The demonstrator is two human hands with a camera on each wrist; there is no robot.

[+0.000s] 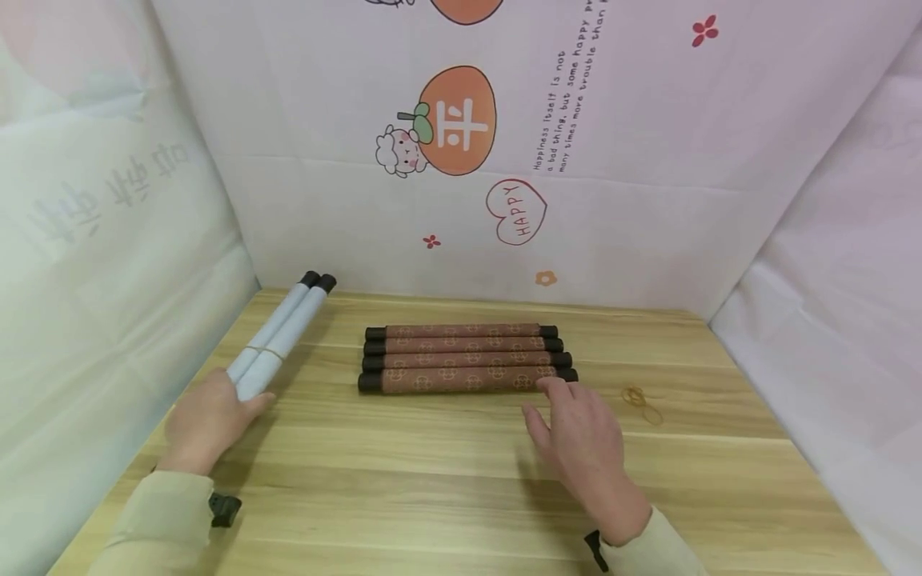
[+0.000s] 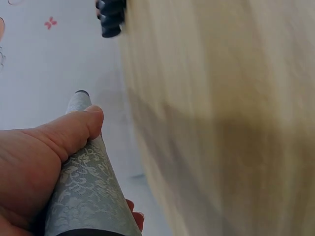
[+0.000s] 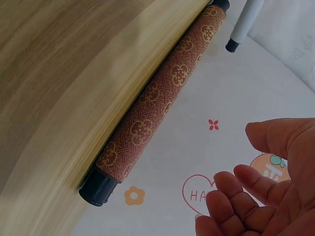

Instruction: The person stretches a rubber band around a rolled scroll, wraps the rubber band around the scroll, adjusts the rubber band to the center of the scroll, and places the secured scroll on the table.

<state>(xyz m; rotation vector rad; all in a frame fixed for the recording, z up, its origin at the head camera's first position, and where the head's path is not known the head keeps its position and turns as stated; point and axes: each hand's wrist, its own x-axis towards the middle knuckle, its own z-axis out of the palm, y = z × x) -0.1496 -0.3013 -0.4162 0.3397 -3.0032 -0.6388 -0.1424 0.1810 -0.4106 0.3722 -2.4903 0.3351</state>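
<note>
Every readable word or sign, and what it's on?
"平": orange fruit drawing, back cloth
"HAPPY": red heart, back cloth
"Happiness itself is not / a bad thing, but some happy pr… / many times more trouble than…": back cloth, cut off
Left cloth: characters too faint

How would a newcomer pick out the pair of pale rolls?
From the wooden table, go to its left side, where the left hand grips the pair of pale rolls at their near end. Unlike the four brown patterned rolls to their right, they are whitish and bound by a thin band.
</note>
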